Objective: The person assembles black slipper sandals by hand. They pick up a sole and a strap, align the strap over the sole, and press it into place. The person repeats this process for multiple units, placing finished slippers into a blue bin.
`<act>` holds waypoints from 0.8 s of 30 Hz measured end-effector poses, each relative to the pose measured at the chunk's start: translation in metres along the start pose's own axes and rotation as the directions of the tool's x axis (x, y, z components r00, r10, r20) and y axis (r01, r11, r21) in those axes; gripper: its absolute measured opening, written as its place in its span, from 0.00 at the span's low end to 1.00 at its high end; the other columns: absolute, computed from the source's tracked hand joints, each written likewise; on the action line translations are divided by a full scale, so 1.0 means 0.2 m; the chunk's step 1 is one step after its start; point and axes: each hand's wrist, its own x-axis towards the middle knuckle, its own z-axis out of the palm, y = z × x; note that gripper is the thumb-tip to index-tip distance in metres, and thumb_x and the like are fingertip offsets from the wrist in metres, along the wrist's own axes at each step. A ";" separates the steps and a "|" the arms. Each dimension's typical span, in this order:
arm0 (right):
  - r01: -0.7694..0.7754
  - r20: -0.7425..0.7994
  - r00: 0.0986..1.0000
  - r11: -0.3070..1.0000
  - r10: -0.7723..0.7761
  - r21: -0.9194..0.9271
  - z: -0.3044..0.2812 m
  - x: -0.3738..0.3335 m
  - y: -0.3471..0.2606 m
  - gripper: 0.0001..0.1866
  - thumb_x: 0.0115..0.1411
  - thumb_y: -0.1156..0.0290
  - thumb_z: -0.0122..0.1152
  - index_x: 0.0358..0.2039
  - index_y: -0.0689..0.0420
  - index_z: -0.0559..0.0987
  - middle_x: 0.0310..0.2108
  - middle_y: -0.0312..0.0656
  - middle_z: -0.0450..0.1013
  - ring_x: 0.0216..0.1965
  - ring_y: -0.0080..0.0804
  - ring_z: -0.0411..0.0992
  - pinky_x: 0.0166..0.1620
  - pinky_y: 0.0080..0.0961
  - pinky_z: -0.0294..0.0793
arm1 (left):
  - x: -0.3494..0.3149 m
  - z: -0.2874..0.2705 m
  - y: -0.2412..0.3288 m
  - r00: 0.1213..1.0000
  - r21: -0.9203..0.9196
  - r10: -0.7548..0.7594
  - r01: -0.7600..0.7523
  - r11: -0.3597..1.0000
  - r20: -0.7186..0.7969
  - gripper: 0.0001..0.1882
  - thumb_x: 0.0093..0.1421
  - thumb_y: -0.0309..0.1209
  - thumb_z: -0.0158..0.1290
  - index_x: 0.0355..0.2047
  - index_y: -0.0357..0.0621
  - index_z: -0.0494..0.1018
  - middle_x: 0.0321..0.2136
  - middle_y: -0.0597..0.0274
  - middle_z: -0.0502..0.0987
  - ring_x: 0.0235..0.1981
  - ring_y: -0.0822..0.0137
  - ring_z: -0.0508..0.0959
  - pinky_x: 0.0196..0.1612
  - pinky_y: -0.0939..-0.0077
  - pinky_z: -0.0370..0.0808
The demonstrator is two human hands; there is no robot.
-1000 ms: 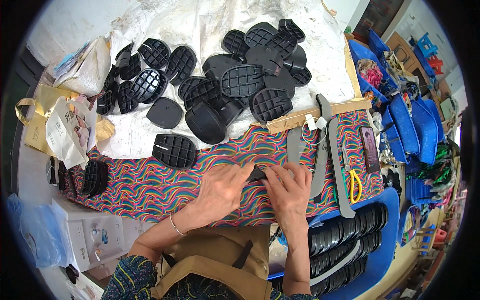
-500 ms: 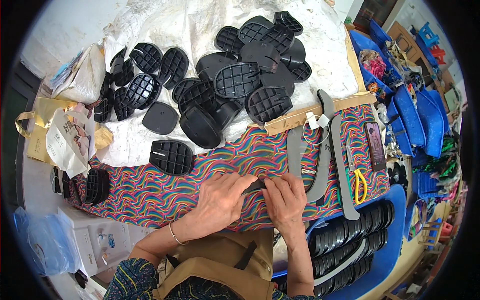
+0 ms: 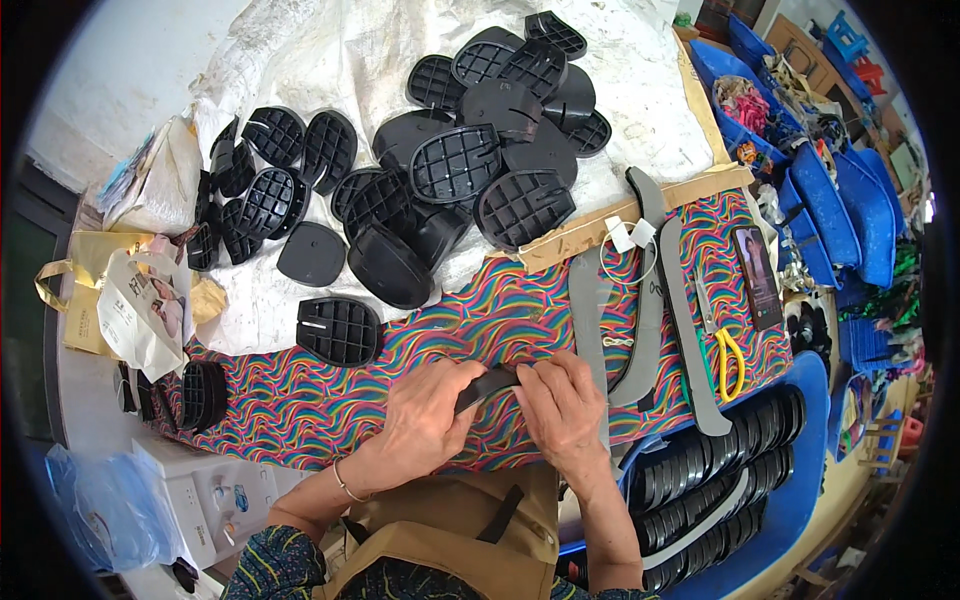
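Observation:
My left hand [image 3: 428,415] and my right hand [image 3: 560,408] meet over the near edge of the patterned cloth. Between them is a black shoe heel [image 3: 486,388], its curved side showing and the rest covered by my fingers. The left thumb and fingers grip its left end, while the right fingers are curled over its right end. Beyond the left hand lies another black heel [image 3: 340,331], its gridded hollow side up. Long grey curved strips [image 3: 686,320] lie to the right of my right hand.
Many more heels [image 3: 455,163] are heaped on a white sheet [image 3: 290,60] at the back. Yellow-handled scissors [image 3: 731,365] and a phone [image 3: 757,278] lie at the right. A blue bin [image 3: 810,440] holds rows of black heels. Paper bags [image 3: 145,305] stand at the left.
The heel has turned in my hands and shows more of its curved side. My left hand has shifted slightly down and its grip has moved along the heel. The whole view has shifted a little.

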 end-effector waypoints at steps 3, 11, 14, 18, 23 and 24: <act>0.008 0.001 1.000 1.000 -0.008 0.004 0.00 0.01 -0.01 0.19 0.45 0.75 0.70 0.40 0.64 0.78 0.36 0.44 0.72 0.43 0.44 0.72 0.40 0.34 0.75 | -0.01 -0.01 -0.01 0.999 -0.009 -0.014 0.015 1.000 0.035 0.28 0.46 0.16 0.61 0.49 0.36 0.68 0.29 0.51 0.72 0.28 0.51 0.75 0.31 0.59 0.71; 0.006 0.028 1.000 1.000 -0.006 -0.005 0.01 -0.01 -0.01 0.18 0.47 0.73 0.68 0.40 0.64 0.78 0.35 0.44 0.73 0.42 0.43 0.72 0.41 0.34 0.76 | 0.04 -0.10 0.03 0.972 0.020 -0.060 0.057 0.998 0.227 0.34 0.44 0.16 0.59 0.56 0.41 0.70 0.26 0.57 0.69 0.26 0.58 0.74 0.29 0.62 0.70; 0.007 0.026 1.000 1.000 -0.007 0.011 0.01 -0.01 -0.02 0.18 0.47 0.73 0.68 0.39 0.64 0.79 0.34 0.43 0.73 0.42 0.43 0.72 0.41 0.34 0.76 | 0.05 -0.10 0.03 0.970 0.014 -0.074 0.073 0.997 0.231 0.28 0.45 0.16 0.59 0.50 0.42 0.73 0.25 0.57 0.68 0.25 0.57 0.73 0.28 0.62 0.68; 0.001 0.015 1.000 1.000 -0.001 0.014 0.00 -0.03 -0.01 0.16 0.49 0.72 0.68 0.39 0.63 0.79 0.35 0.43 0.74 0.42 0.42 0.72 0.41 0.34 0.76 | 0.07 -0.07 0.03 0.981 -0.003 -0.049 0.050 0.999 0.190 0.26 0.45 0.17 0.59 0.48 0.42 0.74 0.24 0.58 0.67 0.24 0.56 0.72 0.28 0.62 0.67; -0.006 0.012 1.000 0.999 0.006 0.034 0.00 -0.04 0.00 0.15 0.50 0.71 0.67 0.38 0.63 0.78 0.36 0.43 0.74 0.44 0.43 0.72 0.43 0.35 0.77 | 0.10 -0.04 0.05 0.988 -0.062 -0.069 0.079 0.995 0.140 0.19 0.50 0.18 0.59 0.45 0.39 0.75 0.23 0.56 0.71 0.24 0.54 0.72 0.29 0.62 0.66; 0.003 0.005 1.000 0.999 -0.003 0.052 0.01 -0.03 0.01 0.15 0.50 0.71 0.67 0.38 0.63 0.78 0.36 0.43 0.74 0.44 0.43 0.72 0.43 0.36 0.77 | 0.10 -0.04 0.06 0.987 -0.060 -0.074 0.083 0.995 0.146 0.19 0.50 0.18 0.59 0.44 0.39 0.75 0.24 0.56 0.71 0.24 0.54 0.73 0.29 0.62 0.66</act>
